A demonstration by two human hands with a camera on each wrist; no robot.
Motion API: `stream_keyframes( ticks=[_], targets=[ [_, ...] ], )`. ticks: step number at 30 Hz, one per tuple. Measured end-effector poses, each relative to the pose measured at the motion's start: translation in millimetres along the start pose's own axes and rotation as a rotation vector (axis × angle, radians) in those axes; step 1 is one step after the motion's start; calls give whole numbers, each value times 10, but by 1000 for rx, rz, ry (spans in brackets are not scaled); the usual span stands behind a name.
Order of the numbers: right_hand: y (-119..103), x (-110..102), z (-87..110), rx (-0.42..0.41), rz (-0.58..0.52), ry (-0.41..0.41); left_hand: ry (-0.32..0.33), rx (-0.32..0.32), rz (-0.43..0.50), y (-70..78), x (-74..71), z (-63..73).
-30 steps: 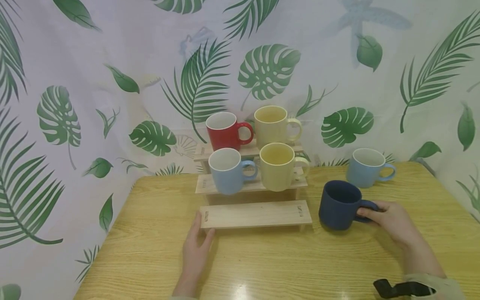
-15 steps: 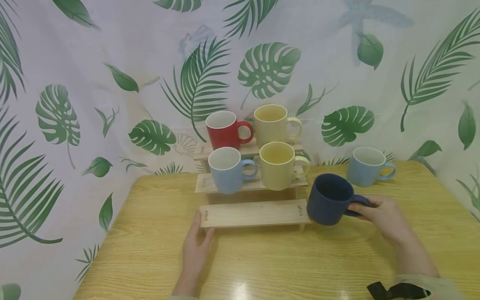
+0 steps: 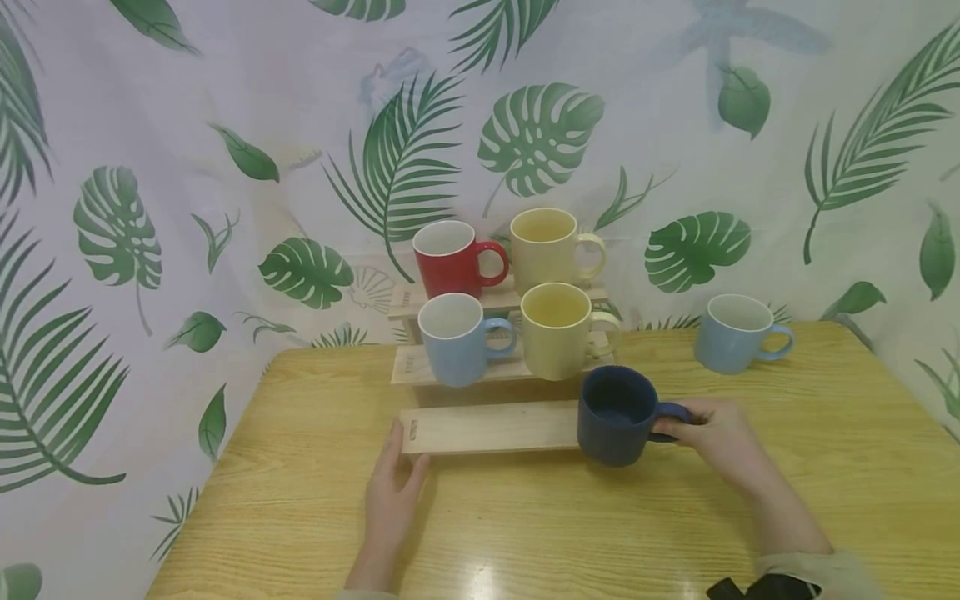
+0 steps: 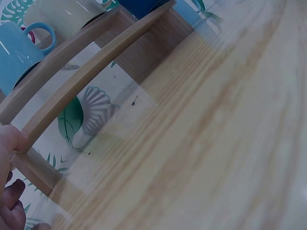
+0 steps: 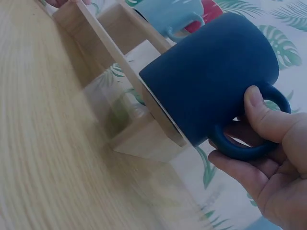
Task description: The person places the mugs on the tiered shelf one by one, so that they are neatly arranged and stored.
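My right hand (image 3: 720, 442) pinches the handle of a dark blue mug (image 3: 611, 429). The mug stands upright at the right end of the lowest step of a three-tier wooden rack (image 3: 487, 429); in the right wrist view the mug's base (image 5: 168, 112) is right at the board. At the rack's lower left corner my left hand (image 3: 393, 487) holds the end of that step, thumb at the front edge and fingers along the side. On the middle step are a light blue mug (image 3: 456, 346) and a yellow mug (image 3: 555, 337).
A red mug (image 3: 448, 267) and another yellow mug (image 3: 542, 246) occupy the top step. To the right of the rack, a second light blue mug (image 3: 731, 337) stands on the wooden table (image 3: 525, 525). Behind it hangs a leaf-printed cloth (image 3: 300, 108).
My right hand has carried the dark blue mug left from beside the rack, first up and then down onto the right end of the lowest step. The left hand has stayed put.
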State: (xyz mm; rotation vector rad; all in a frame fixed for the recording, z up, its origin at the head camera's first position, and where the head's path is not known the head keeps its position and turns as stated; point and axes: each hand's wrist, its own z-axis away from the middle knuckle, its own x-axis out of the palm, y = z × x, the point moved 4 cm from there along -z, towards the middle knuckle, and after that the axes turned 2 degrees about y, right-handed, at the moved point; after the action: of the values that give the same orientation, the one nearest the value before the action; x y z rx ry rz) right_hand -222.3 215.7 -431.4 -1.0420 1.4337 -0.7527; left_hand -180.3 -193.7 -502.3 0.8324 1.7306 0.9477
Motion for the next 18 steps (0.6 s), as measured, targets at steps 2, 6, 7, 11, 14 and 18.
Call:
stream_keyframes(
  ticks=[2,6,7,11,14,18],
  targets=[
    [-25,49,-2,-6,13,2,-1,-1,-2,-5,-2,-6],
    [-79,170,8,2,-34,-16,-1,-7,6,-11,-8,-7],
    [-93,207,11,6,-53,-20,-1,-7,8,-12,-9,-6],
    [-172,374,-3,17,-93,-26,-6,-19,15,-23,-9,-4],
    [-247,520,-50,8,-94,-22,-6,-29,19,-14,-9,-3],
    [-351,728,-118,-27,-102,-22,2,-26,32,2,-10,-6]
  ],
)
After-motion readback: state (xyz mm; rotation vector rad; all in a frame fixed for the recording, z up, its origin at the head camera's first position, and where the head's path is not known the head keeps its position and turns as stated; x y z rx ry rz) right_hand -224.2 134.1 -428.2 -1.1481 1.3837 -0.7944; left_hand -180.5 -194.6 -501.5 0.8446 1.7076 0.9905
